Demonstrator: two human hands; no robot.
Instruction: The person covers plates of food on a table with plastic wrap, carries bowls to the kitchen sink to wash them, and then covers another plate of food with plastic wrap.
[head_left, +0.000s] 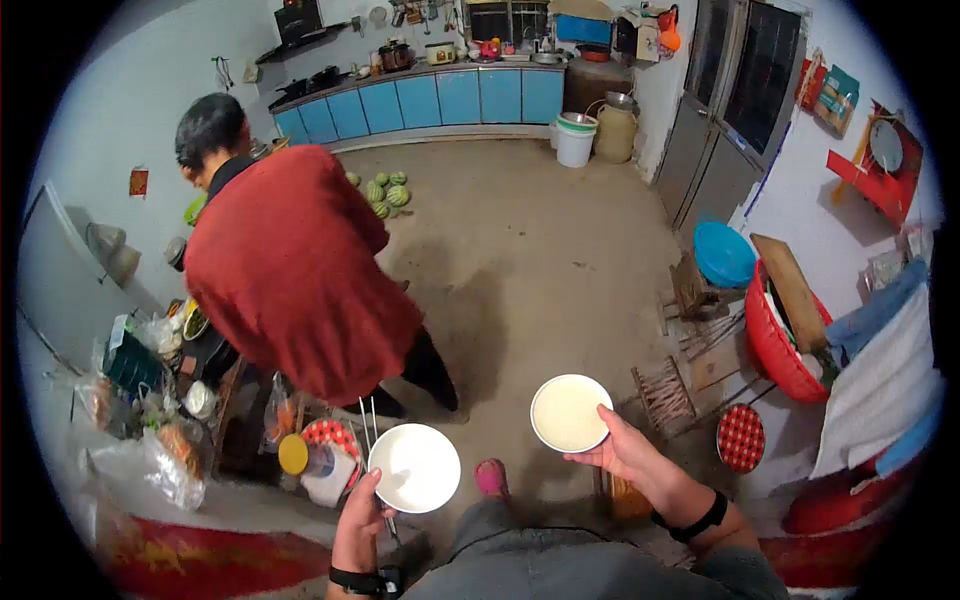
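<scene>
My left hand (364, 510) grips a white bowl (415, 468) by its left rim, thumb on the edge. The inside of this bowl looks plain white. A pair of thin pale chopsticks (368, 418) sticks up beyond its left side, apparently in the same hand. In my right hand (625, 448) is a second bowl (570, 413), filled with something smooth and cream-coloured. Its right rim lies under my thumb, with the fingers beneath. The two bowls are apart, held out over the floor in front of my body.
A person in a red jacket (300, 260) bends over the cluttered table at left. A yellow-lidded jar (294, 455) stands near my left hand. Watermelons (398, 195) lie on the floor. At right are a blue basin (724, 254), a red basket (765, 335) and a round checked stool (740, 438).
</scene>
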